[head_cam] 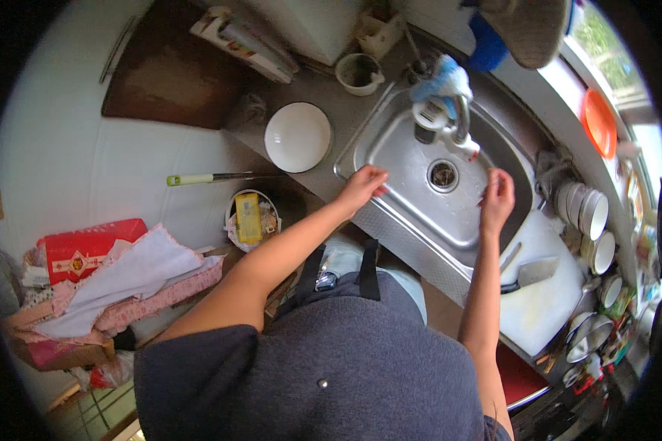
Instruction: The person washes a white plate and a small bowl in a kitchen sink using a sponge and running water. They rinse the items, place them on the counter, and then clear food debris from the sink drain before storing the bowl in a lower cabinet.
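Observation:
My left hand point(366, 186) hovers by the near left rim of a stainless steel sink point(408, 209), fingers loosely bent and apart, with nothing visible in it. Over the sink's right side is my right hand point(497, 198), its fingers curled loosely and no object showing between them. The round drain point(443, 176) lies between the two hands. Beyond them, a curved metal faucet point(462, 118) carries a white attachment point(462, 144), and a blue and white cloth point(444, 82) hangs about it. A white bowl point(298, 136) stands on the counter, left of the sink.
Right of the sink, a white cutting board point(540, 314) bears a cleaver point(538, 270) and a knife. Stacked bowls point(593, 212) line the right wall. A bin point(254, 220) holding a yellow package stands at left, beneath a green-handled tool point(190, 179). An orange basin point(598, 124) leans by the window.

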`<move>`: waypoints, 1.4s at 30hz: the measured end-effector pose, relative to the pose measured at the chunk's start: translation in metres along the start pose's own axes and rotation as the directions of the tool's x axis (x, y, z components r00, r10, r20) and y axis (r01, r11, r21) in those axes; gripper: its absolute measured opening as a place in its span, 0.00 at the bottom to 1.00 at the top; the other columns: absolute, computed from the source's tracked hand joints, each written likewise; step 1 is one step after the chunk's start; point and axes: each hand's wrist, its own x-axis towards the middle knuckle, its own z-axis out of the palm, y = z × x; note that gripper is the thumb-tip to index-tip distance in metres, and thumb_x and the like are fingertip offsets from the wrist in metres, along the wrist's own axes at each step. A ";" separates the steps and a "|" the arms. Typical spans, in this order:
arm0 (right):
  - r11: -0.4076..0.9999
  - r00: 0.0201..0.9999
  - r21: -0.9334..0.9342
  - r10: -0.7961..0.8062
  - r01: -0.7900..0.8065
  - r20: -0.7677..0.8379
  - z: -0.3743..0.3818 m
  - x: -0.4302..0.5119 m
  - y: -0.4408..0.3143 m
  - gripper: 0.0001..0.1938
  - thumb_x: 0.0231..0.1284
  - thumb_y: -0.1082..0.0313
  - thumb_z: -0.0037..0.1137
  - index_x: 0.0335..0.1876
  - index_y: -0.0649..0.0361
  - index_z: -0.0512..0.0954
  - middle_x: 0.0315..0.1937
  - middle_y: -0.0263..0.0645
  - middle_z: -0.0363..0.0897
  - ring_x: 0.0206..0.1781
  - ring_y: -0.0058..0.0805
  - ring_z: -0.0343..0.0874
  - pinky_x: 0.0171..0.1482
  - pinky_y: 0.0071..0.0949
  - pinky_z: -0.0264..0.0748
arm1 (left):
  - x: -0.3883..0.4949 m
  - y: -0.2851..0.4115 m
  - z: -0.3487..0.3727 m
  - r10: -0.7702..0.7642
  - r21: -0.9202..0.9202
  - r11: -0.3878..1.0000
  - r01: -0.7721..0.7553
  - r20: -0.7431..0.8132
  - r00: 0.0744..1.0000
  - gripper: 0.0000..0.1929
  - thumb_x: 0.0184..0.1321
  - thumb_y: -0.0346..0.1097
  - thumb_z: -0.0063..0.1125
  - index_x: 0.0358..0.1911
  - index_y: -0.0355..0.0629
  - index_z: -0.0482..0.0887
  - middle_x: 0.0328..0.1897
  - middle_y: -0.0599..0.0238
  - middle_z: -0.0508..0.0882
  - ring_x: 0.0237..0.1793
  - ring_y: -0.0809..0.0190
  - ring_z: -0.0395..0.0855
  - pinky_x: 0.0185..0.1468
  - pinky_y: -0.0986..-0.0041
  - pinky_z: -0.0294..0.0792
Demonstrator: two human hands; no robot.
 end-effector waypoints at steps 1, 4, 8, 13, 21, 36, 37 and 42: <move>0.999 0.998 -0.021 -0.032 0.031 -0.061 0.007 0.022 -0.012 0.09 0.71 0.61 0.53 0.44 0.58 0.79 0.22 0.26 0.73 0.18 0.12 0.66 0.19 0.15 0.61 | -0.016 0.000 -0.019 -0.058 -0.090 0.995 0.053 -0.054 0.997 0.16 0.70 0.48 0.53 0.49 0.42 0.77 0.44 0.63 0.83 0.42 0.64 0.83 0.44 0.74 0.74; 1.000 0.991 -0.001 -0.017 0.017 -0.132 0.018 0.086 -0.024 0.11 0.71 0.61 0.53 0.46 0.60 0.78 0.24 0.27 0.74 0.19 0.11 0.66 0.21 0.16 0.61 | -0.046 -0.009 -0.077 -0.156 -0.319 0.942 0.106 -0.137 0.978 0.18 0.70 0.49 0.52 0.50 0.42 0.76 0.45 0.61 0.83 0.41 0.62 0.83 0.47 0.72 0.75; 0.962 0.987 -0.235 -0.155 0.142 -0.041 0.033 0.132 -0.055 0.13 0.71 0.58 0.50 0.50 0.57 0.79 0.45 0.37 0.79 0.44 0.27 0.76 0.50 0.27 0.73 | -0.053 -0.018 -0.135 -0.170 -0.453 0.890 0.048 -0.233 0.957 0.19 0.70 0.48 0.48 0.52 0.40 0.75 0.48 0.53 0.83 0.45 0.55 0.84 0.48 0.69 0.76; 0.922 0.928 -0.242 -0.344 0.303 -0.147 0.060 0.123 -0.065 0.11 0.59 0.72 0.53 0.47 0.58 0.76 0.43 0.43 0.75 0.47 0.37 0.76 0.52 0.35 0.73 | -0.041 -0.007 -0.169 -0.261 -0.625 0.769 0.130 -0.122 0.957 0.24 0.71 0.51 0.48 0.55 0.35 0.70 0.54 0.50 0.80 0.50 0.54 0.79 0.53 0.67 0.73; 0.977 0.963 -0.215 -0.052 -0.006 -0.263 0.015 -0.019 -0.018 0.16 0.54 0.69 0.62 0.48 0.59 0.73 0.44 0.43 0.74 0.44 0.33 0.76 0.46 0.30 0.75 | -0.021 -0.019 -0.199 -0.306 -0.491 0.859 0.146 -0.262 0.915 0.10 0.59 0.33 0.52 0.41 0.37 0.76 0.34 0.60 0.80 0.33 0.62 0.78 0.29 0.76 0.70; 0.961 0.956 0.198 0.228 -0.191 -0.184 -0.108 -0.215 -0.028 0.16 0.65 0.60 0.57 0.51 0.62 0.73 0.42 0.40 0.79 0.44 0.26 0.78 0.48 0.28 0.76 | -0.069 0.077 0.033 -0.684 0.310 0.729 0.610 0.365 0.632 0.06 0.56 0.35 0.49 0.28 0.41 0.74 0.15 0.68 0.71 0.10 0.69 0.65 0.14 0.80 0.60; 0.951 0.964 0.255 0.216 -0.173 -0.155 -0.123 -0.224 -0.028 0.17 0.66 0.58 0.56 0.52 0.62 0.73 0.42 0.40 0.80 0.44 0.26 0.78 0.48 0.28 0.76 | -0.078 0.074 0.060 -0.624 0.431 0.770 0.471 0.351 0.699 0.06 0.55 0.34 0.50 0.27 0.39 0.74 0.15 0.65 0.73 0.10 0.68 0.66 0.14 0.79 0.60; 0.957 0.963 0.224 0.220 -0.183 -0.154 -0.239 -0.303 -0.046 0.43 0.61 0.26 0.44 0.57 0.69 0.70 0.42 0.52 0.82 0.45 0.40 0.82 0.49 0.35 0.77 | -0.150 0.036 0.215 -0.447 0.657 0.754 0.023 0.486 0.751 0.06 0.55 0.31 0.50 0.25 0.36 0.76 0.16 0.64 0.76 0.10 0.67 0.70 0.14 0.79 0.57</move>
